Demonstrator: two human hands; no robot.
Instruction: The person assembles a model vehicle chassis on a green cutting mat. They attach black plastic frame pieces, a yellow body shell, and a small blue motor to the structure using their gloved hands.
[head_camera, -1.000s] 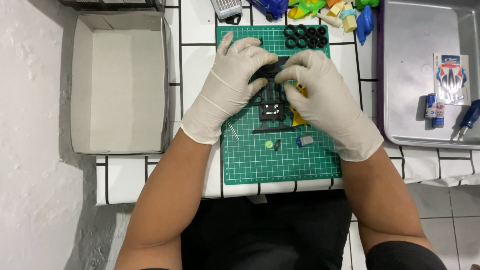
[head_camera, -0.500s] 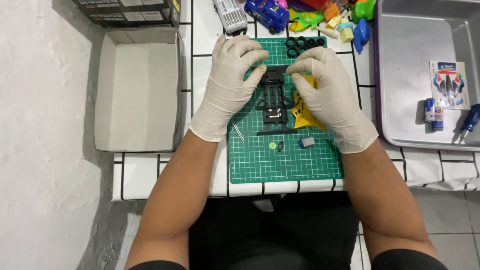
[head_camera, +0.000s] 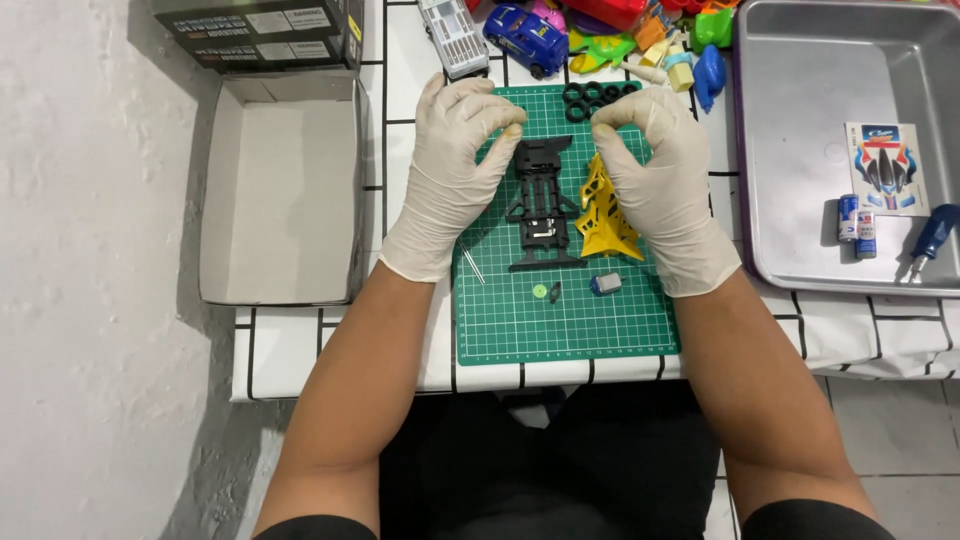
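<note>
A black toy-car chassis lies flat on the green cutting mat, with a yellow plastic part touching its right side. My left hand, in a white glove, hovers just left of the chassis with thumb and forefinger pinched together near its top end. My gloved right hand mirrors it over the yellow part, also pinched. I see nothing between either pair of fingertips. Below the chassis lie a small green gear, a tiny black piece and a small grey motor. A thin metal rod rests by my left wrist.
Black tyres sit at the mat's top edge. An open cardboard box lies to the left. Toy cars and coloured toys crowd the back. A metal tray on the right holds a sticker sheet, two batteries and a screwdriver.
Both hands have come off the chassis and moved apart, uncovering it and the yellow part. The fingers now pinch above its top end.
</note>
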